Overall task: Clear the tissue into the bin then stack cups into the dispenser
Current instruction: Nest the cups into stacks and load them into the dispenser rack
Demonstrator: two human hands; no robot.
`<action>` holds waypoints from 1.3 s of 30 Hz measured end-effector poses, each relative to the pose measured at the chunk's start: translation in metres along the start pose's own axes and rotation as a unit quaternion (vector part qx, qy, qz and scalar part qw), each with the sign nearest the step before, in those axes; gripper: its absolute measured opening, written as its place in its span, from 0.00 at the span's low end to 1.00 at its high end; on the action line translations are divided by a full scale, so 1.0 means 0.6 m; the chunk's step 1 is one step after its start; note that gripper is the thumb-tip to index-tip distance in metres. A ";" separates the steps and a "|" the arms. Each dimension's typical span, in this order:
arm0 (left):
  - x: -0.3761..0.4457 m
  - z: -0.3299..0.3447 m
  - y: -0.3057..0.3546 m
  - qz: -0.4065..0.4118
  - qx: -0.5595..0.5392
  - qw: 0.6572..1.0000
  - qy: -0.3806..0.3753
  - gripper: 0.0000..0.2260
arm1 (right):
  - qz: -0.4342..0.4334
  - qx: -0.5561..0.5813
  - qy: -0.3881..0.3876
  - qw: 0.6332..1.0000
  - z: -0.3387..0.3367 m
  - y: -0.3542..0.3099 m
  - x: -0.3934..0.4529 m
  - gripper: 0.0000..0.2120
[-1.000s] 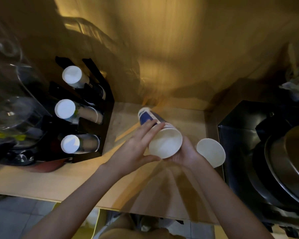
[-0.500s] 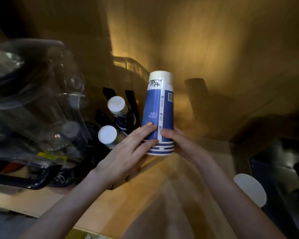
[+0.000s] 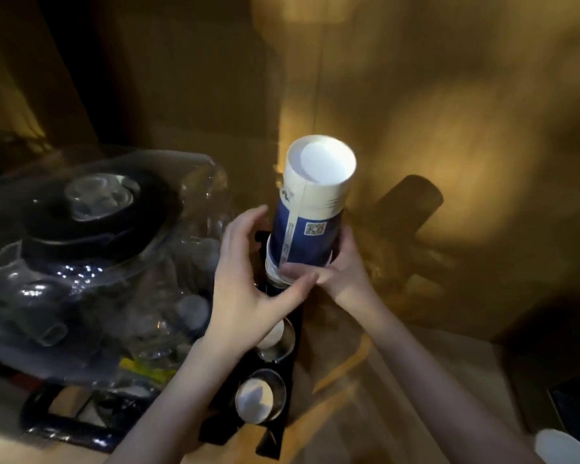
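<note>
**Both hands steady an upturned cup stack at the dispenser's far slot**

Nearest, at the bottom right corner, the pale rim of a lone cup (image 3: 561,447) shows on the wooden counter (image 3: 365,413), well apart from the rest. Just beyond the forearms, the black cup dispenser (image 3: 282,426) runs away from the viewer. Its near hole holds a white cup base (image 3: 253,398); the middle hole holds another cup (image 3: 275,334), partly hidden behind the left wrist.

Over the far hole, the left hand (image 3: 248,283) is curled with its thumb across the lower edge of a blue-and-white cup stack (image 3: 310,216), fingers spread up along the stack's left side. The right hand (image 3: 344,262) wraps the lower right side of the same stack, fingers closed against it. The stack stands bottom-up, tilted slightly, its white base uppermost and its lower end at the mouth of the far hole; how far it sits inside I cannot tell, since the hands cover it.

To the left, beside the dispenser, stands a large clear plastic container (image 3: 91,262) with a dark lid. A wooden wall (image 3: 449,112) closes the back, lit in warm patches.
</note>
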State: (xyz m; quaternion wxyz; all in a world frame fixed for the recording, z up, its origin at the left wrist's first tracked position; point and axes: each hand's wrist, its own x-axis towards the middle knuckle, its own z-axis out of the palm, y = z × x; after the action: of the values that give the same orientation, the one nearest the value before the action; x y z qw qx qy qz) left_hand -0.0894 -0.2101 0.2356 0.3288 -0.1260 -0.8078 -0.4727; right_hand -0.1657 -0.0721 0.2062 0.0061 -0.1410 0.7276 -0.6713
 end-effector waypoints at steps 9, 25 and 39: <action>0.064 0.014 -0.012 -0.086 0.020 0.994 0.066 0.36 | -0.037 -0.021 0.044 0.998 0.061 0.061 0.029 0.42; 0.020 0.083 -0.126 -0.191 0.019 0.981 0.000 0.30 | -0.038 -0.201 0.099 0.974 0.057 0.097 0.019 0.38; 0.011 0.100 -0.153 -0.228 0.071 0.969 -0.057 0.29 | -0.059 -0.347 0.096 0.931 0.056 0.114 0.019 0.24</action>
State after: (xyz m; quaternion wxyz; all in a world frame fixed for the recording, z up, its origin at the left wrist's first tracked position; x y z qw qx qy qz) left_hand -0.1663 -0.2080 0.1571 0.1739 0.0589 -0.8638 -0.4691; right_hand -0.1833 -0.1032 0.1381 -0.1531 -0.1121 0.9027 -0.3862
